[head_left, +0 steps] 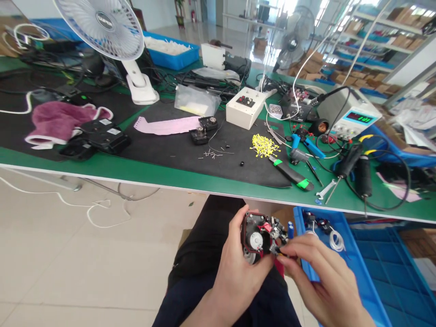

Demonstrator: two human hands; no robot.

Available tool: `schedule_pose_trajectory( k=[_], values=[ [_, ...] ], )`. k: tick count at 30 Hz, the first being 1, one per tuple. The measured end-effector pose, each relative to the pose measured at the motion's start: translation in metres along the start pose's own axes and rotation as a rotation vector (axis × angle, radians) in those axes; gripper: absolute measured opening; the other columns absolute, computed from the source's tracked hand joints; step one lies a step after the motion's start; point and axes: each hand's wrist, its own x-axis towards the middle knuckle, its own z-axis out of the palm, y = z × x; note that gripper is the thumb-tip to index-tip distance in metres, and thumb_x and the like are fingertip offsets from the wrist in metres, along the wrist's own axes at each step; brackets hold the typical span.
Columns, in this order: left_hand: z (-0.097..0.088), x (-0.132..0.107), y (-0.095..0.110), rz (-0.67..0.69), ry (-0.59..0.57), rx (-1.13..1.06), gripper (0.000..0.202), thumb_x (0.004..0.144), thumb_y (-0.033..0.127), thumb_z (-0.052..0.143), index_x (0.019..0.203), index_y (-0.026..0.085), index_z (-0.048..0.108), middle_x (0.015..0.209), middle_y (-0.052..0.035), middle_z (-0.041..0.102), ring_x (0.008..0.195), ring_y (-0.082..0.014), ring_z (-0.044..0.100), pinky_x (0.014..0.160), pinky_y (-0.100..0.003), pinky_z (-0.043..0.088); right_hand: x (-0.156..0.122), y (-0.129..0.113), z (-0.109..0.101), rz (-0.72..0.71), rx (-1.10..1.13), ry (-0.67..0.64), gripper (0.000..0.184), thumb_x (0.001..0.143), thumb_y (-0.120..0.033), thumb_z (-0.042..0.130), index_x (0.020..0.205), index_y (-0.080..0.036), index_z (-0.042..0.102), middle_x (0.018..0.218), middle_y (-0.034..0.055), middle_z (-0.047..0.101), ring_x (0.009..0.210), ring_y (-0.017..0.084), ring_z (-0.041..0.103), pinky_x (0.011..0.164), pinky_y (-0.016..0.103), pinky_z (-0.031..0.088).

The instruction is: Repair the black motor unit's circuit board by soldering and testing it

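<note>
Over my lap, my left hand (238, 268) is wrapped round a small black device housing (250, 222). The housing lies opened out, with a round silver part, red wires and small electronic parts showing inside. My right hand (316, 268) pinches at the right side of this device, thumb and forefinger together by a small grey and black piece. The fingertips cover most of that piece, so its kind is unclear. A blue cylindrical part (290, 230) stands up just behind the right fingers.
On the green bench (170, 175) lie yellow-tipped parts (265, 146), a green-black utility knife (291, 173), a wrench (326, 188) and a screwdriver-like power tool (364, 177). A white fan (139, 86), switch box (245, 106) and power supply (354, 116) stand behind. A blue bin (361, 272) is below right.
</note>
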Motion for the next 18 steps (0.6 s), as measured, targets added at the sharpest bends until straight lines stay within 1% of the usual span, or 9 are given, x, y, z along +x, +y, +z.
schedule_pose_trajectory(
  k=[3,5,7,9,11,14,16,18],
  values=[
    [-0.005,0.004,0.009,-0.059,0.025,-0.175,0.083,0.082,0.023,0.085,0.151,0.031,0.04,0.146,-0.0101,0.06,0.127,-0.0274,0.067,0.108,-0.04,0.056,0.005,0.008,-0.004,0.01,-0.074,0.088,0.016,0.099,-0.017,0.067,0.112,-0.025,0.065,0.097,0.0051,0.069,0.086,0.018,0.068,0.072,0.031,0.056],
    [-0.009,0.006,0.014,-0.087,0.016,-0.288,0.084,0.08,0.024,0.087,0.15,0.029,0.042,0.14,-0.01,0.063,0.115,-0.0249,0.072,0.1,-0.036,0.06,0.016,0.019,-0.008,0.057,-0.105,0.157,0.013,0.099,-0.019,0.068,0.11,-0.025,0.067,0.1,0.0048,0.069,0.089,0.019,0.068,0.077,0.032,0.055],
    [-0.012,0.007,0.019,-0.108,0.0,-0.365,0.086,0.078,0.024,0.089,0.15,0.029,0.042,0.132,-0.0094,0.067,0.097,-0.02,0.074,0.091,-0.034,0.063,0.035,0.034,-0.008,0.111,-0.109,0.202,0.008,0.101,-0.023,0.068,0.108,-0.026,0.069,0.101,0.0039,0.07,0.09,0.019,0.068,0.079,0.032,0.054],
    [-0.014,0.006,0.021,-0.115,-0.018,-0.419,0.088,0.077,0.022,0.09,0.151,0.029,0.041,0.128,-0.0093,0.068,0.084,-0.0157,0.073,0.086,-0.033,0.064,0.061,0.05,-0.004,0.14,-0.098,0.201,0.006,0.102,-0.028,0.067,0.105,-0.026,0.071,0.102,0.0032,0.072,0.091,0.019,0.069,0.079,0.031,0.055],
    [-0.015,0.005,0.023,-0.105,-0.038,-0.456,0.09,0.076,0.02,0.09,0.151,0.031,0.041,0.132,-0.0108,0.067,0.08,-0.0141,0.072,0.083,-0.033,0.064,0.09,0.066,0.006,0.131,-0.09,0.173,0.01,0.103,-0.032,0.065,0.105,-0.025,0.072,0.103,0.0033,0.073,0.091,0.019,0.07,0.078,0.031,0.055],
    [-0.017,0.003,0.026,-0.077,-0.043,-0.474,0.09,0.076,0.019,0.091,0.15,0.033,0.042,0.142,-0.0136,0.063,0.081,-0.0136,0.073,0.083,-0.033,0.064,0.13,0.083,0.031,0.104,-0.105,0.117,0.015,0.104,-0.034,0.064,0.105,-0.023,0.074,0.105,0.0043,0.074,0.09,0.019,0.07,0.078,0.03,0.055],
    [-0.018,0.003,0.028,-0.07,-0.035,-0.471,0.09,0.076,0.018,0.091,0.15,0.034,0.042,0.145,-0.0136,0.061,0.08,-0.0131,0.074,0.084,-0.033,0.065,0.152,0.09,0.05,0.09,-0.135,0.076,0.016,0.103,-0.033,0.064,0.105,-0.023,0.075,0.105,0.0051,0.075,0.093,0.021,0.07,0.082,0.031,0.053],
    [-0.02,0.004,0.03,-0.074,-0.013,-0.463,0.09,0.076,0.018,0.091,0.15,0.035,0.042,0.145,-0.0126,0.061,0.08,-0.0128,0.074,0.084,-0.032,0.065,0.167,0.093,0.068,0.08,-0.17,0.046,0.015,0.103,-0.032,0.064,0.104,-0.023,0.076,0.104,0.0058,0.074,0.097,0.023,0.069,0.086,0.033,0.051]
  ],
)
